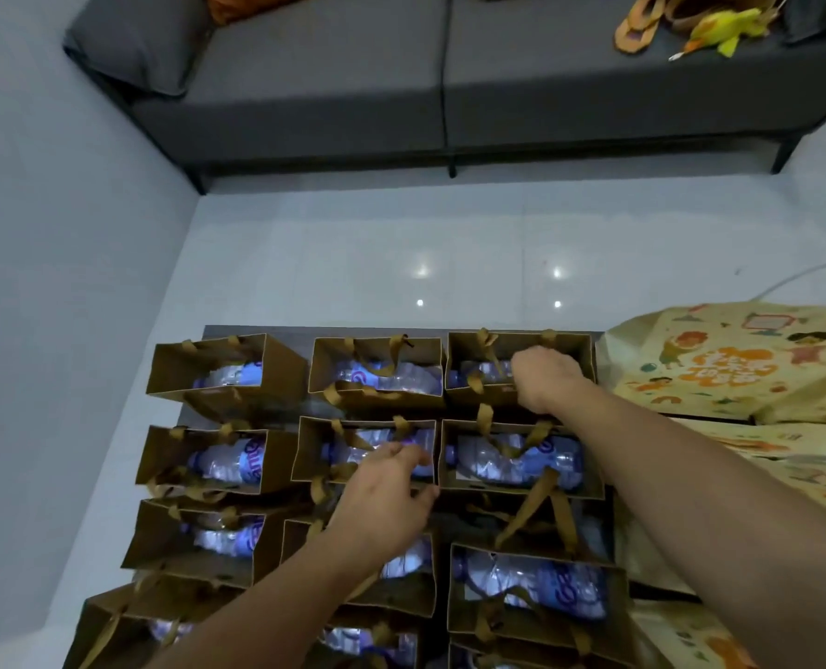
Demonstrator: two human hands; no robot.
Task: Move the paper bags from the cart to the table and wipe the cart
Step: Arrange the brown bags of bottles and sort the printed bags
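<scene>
Several brown paper bags with ribbon handles stand in rows on a dark surface (pixel 218 330), each holding a plastic water bottle. My left hand (pixel 386 499) reaches into the middle bag of the second row (pixel 314 456), fingers curled at its ribbon handle. My right hand (pixel 543 376) is curled over the near rim of the far right bag (pixel 570 345), seemingly gripping its handle. Whether the surface is the cart or the table cannot be told.
A grey sofa (pixel 329 89) with a cushion, a yellow toy (pixel 724 26) and sandals stands across the white tiled floor (pixel 401 243). Cream printed bags (pixel 739 364) lie piled at the right. A wall runs along the left.
</scene>
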